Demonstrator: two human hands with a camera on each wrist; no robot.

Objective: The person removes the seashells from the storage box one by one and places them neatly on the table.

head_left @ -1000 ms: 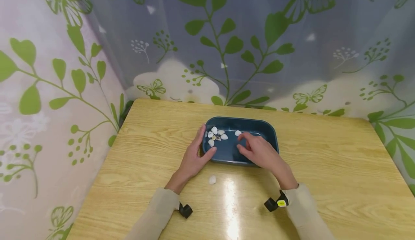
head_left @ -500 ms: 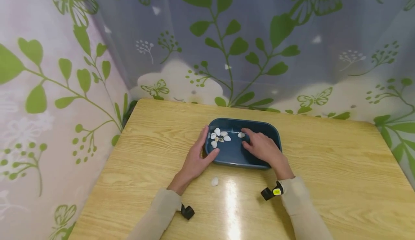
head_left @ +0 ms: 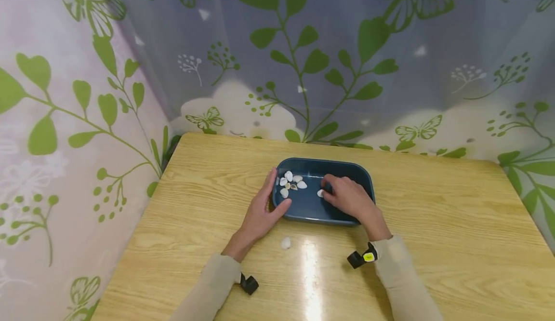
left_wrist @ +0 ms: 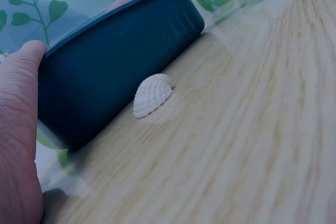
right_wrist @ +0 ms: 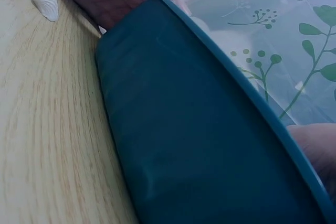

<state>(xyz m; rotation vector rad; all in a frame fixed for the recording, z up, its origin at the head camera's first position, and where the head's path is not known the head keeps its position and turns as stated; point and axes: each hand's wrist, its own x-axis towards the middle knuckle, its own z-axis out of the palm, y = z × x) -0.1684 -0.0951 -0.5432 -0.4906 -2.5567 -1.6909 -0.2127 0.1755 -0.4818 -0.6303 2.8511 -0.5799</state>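
A dark blue rectangular basin [head_left: 303, 219] sits on the wooden table. My left hand [head_left: 262, 210] grips its left end, fingers along the side wall and thumb at the front rim; the thumb [left_wrist: 26, 72] shows at the rim in the left wrist view. Inside the basin, my right hand [head_left: 349, 198] has curled fingers, with a white seashell [head_left: 320, 193] at the thumb and fingertips. Several more small seashells [head_left: 301, 185] lie clustered at the basin's left end. In the right wrist view, the basin's wall hides the right fingertips and the shells inside.
One white ribbed seashell [left_wrist: 153, 95] lies on the table [head_left: 208, 176] in front of the basin, near my left hand. Behind the table hangs a leaf-and-butterfly patterned curtain [head_left: 243, 65], and a similar one [head_left: 65, 176] runs along the left.
My right fingers have reached the lone shell in the basin and curled in, and that shell has shifted toward the front wall. My left hand stays on the basin's end.
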